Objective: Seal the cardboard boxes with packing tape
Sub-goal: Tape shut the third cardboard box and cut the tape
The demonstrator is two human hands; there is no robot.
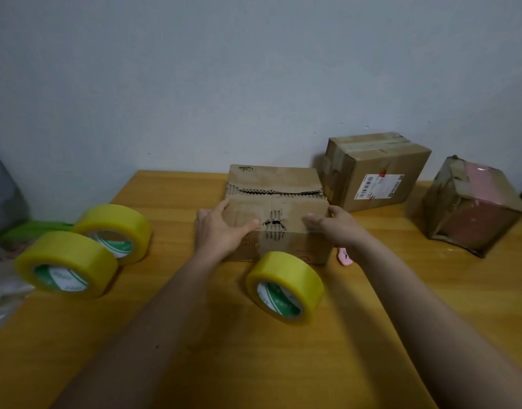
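Observation:
A worn cardboard box with torn, ragged top flaps sits at the middle of the wooden table. My left hand holds its near left corner, thumb across the front edge. My right hand holds its near right corner, fingers on the front edge. A yellow tape roll stands on edge just in front of the box, between my forearms. Two more yellow tape rolls stand at the left.
A taped box with a shipping label stands behind right, against the wall. A tape-wrapped pinkish box sits at far right. A small pink cutter lies by the worn box. A green object and clear plastic wrapping lie at the left edge.

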